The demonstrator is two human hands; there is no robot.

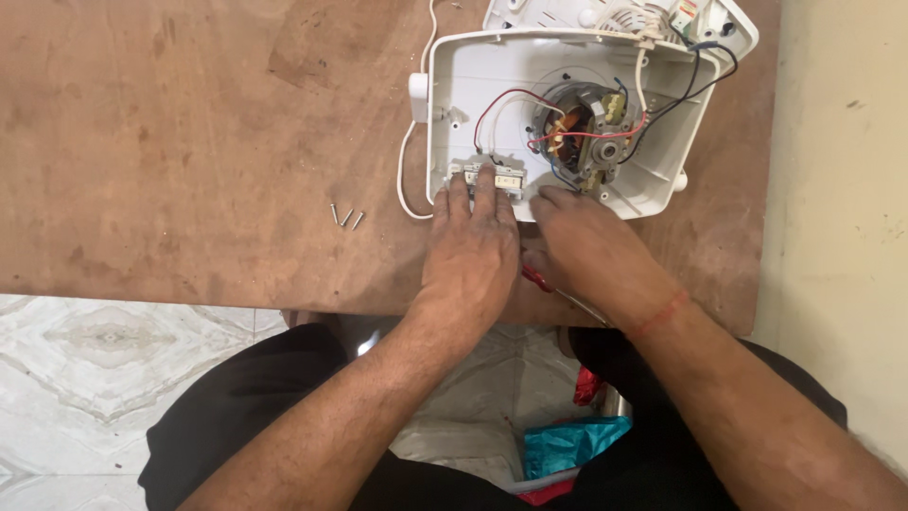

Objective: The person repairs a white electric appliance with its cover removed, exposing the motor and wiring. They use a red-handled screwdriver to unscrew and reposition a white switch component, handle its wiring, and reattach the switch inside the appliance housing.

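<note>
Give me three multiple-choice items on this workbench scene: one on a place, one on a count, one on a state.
1. Where do the loose screws lie?
A. On the wooden table, left of the white housing
B. Inside the housing
C. On the tiled floor

2. How many loose screws are there?
A. One
B. Three
C. Six

3. What state is the housing in?
A. Closed up
C. Wrapped in cloth
B. Open, motor and wires exposed

Answers: 1 A, they rest on bare wood beside the housing. 2 B, three small screws lie together. 3 B, the motor and coloured wires show inside, while the left hand presses the switch block and the right hand rests beside it.
</note>
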